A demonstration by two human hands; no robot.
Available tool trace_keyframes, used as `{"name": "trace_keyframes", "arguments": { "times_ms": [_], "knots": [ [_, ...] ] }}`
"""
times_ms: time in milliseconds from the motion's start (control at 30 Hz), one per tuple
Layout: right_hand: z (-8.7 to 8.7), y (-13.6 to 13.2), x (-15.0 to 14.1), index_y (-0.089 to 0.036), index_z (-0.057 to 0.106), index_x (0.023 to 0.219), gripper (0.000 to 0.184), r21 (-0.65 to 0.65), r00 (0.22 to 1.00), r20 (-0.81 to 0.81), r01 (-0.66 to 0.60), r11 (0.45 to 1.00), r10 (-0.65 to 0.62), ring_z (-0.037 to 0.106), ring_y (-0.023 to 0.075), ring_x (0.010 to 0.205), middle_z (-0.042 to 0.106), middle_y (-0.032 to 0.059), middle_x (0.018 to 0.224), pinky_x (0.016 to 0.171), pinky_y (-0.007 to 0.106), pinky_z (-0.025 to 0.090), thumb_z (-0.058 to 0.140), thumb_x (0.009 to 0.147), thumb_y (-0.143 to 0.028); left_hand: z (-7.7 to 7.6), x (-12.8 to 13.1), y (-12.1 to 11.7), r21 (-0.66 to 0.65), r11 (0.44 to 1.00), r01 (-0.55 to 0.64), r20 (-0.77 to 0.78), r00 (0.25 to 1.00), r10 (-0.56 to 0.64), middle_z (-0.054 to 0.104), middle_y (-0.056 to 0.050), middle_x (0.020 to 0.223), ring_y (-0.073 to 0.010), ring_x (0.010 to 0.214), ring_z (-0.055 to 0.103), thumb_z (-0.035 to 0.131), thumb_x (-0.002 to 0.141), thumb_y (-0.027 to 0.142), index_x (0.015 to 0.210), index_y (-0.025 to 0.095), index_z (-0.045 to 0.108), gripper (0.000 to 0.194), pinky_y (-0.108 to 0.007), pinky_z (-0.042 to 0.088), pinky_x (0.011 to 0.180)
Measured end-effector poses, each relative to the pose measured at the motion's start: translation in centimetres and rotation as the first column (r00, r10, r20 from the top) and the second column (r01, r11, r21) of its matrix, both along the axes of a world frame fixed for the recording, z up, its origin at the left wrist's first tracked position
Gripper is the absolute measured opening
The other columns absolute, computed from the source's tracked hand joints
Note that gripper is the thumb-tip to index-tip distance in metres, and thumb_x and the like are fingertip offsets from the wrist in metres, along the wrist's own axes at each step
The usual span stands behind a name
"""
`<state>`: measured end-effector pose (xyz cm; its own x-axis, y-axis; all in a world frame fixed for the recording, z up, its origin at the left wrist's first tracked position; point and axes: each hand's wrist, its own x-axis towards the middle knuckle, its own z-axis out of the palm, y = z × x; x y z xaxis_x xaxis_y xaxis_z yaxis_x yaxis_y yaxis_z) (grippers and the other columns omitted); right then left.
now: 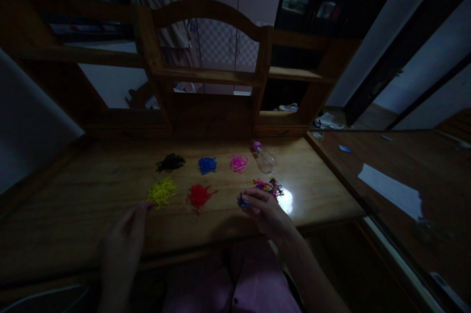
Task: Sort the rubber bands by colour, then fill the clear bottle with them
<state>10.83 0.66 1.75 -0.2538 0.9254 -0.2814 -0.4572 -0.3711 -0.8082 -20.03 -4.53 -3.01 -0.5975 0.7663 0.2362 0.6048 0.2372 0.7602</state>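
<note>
The wooden table (110,170) stood in a dim room; the right hand (267,212) pinched blue strings (242,200), the left hand (123,239) had fingers close together by the yellow heap (162,192), maybe holding some, I couldn't tell; sorting colours seemed underway, needing gentle fingertips next

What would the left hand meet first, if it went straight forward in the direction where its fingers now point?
Most likely the yellow pile, which lies just ahead of the left hand; depth is unclear in this single view, so I cannot tell whether they touch.
</note>
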Motion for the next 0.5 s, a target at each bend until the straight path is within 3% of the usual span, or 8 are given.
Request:
{"name": "trace_keyframes", "arguments": {
  "times_ms": [67,100,167,233,300,367,500],
  "knots": [
    [-0.3,0.0,-0.3,-0.018,0.073,0.079,0.027,0.021,0.999,0.021,0.035,0.999,-0.036,0.068,0.0169,0.08,0.073,0.0038,0.085,0.08,0.031,0.054,0.087,0.058,-0.029,1.4,2.8,-0.4,0.028,0.999,-0.026,0.134,0.991,0.022,0.071,-0.006,0.103,-0.0278,0.099,0.064,0.051,0.086,0.055,0.098,0.022,0.069,0.04,-0.043,0.045,0.095],
    [-0.3,0.0,-0.4,-0.018,0.073,0.079,0.027,0.035,0.998,0.038,0.051,0.998,-0.052,0.068,0.0172,0.08,0.073,0.0037,0.084,0.08,0.032,0.054,0.087,0.058,-0.029,2.0,4.6,-0.6,0.053,0.998,0.02,0.241,0.97,-0.032,0.071,-0.007,0.103,-0.0271,0.1,0.064,0.055,0.084,0.054,0.099,0.02,0.068,0.04,-0.041,0.047,0.094],
    [-0.3,-0.1,-0.8,-0.018,0.073,0.08,0.026,0.078,0.993,0.097,0.065,0.995,-0.073,0.068,0.018,0.081,0.073,0.0039,0.085,0.08,0.032,0.054,0.086,0.06,-0.03,3.1,8.5,-0.8,0.087,0.978,0.188,0.469,0.858,-0.207,0.071,-0.007,0.101,-0.0252,0.097,0.067,0.062,0.079,0.053,0.102,0.019,0.066,0.041,-0.037,0.052,0.089],
    [0.0,-0.3,-1.1,-0.019,0.074,0.081,0.025,0.154,0.978,0.189,0.057,0.986,-0.086,0.068,0.019,0.083,0.073,0.0045,0.086,0.08,0.032,0.053,0.084,0.062,-0.031,3.6,12.1,-0.7,0.17,0.924,0.342,0.611,0.699,-0.372,0.07,-0.009,0.104,-0.0237,0.097,0.067,0.067,0.077,0.047,0.109,0.018,0.062,0.044,-0.034,0.054,0.086],
    [0.6,-0.6,-1.3,-0.019,0.074,0.082,0.021,0.256,0.95,0.29,0.041,0.966,-0.118,0.068,0.0198,0.084,0.073,0.0048,0.086,0.08,0.032,0.052,0.081,0.066,-0.032,3.6,14.7,-0.5,0.229,0.897,0.377,0.655,0.622,-0.429,0.069,-0.009,0.107,-0.0225,0.099,0.067,0.072,0.075,0.041,0.116,0.019,0.058,0.048,-0.033,0.055,0.086],
    [1.0,-0.9,-1.5,-0.02,0.075,0.081,0.018,0.344,0.915,0.368,0.029,0.939,-0.163,0.068,0.0202,0.084,0.073,0.0045,0.085,0.08,0.032,0.052,0.079,0.069,-0.032,3.3,16.3,-0.4,0.267,0.884,0.383,0.622,0.633,-0.461,0.067,-0.009,0.113,-0.0222,0.102,0.066,0.073,0.075,0.036,0.117,0.021,0.058,0.047,-0.033,0.055,0.089],
    [0.9,-1.4,-1.7,-0.021,0.075,0.082,0.017,0.389,0.877,0.432,0.027,0.921,-0.208,0.068,0.0208,0.083,0.073,0.0043,0.084,0.078,0.032,0.052,0.077,0.071,-0.034,3.0,16.8,-0.4,0.291,0.88,0.375,0.405,0.785,-0.469,0.066,-0.006,0.114,-0.022,0.105,0.064,0.07,0.079,0.034,0.106,0.024,0.067,0.029,-0.034,0.051,0.094]
  ]
}}
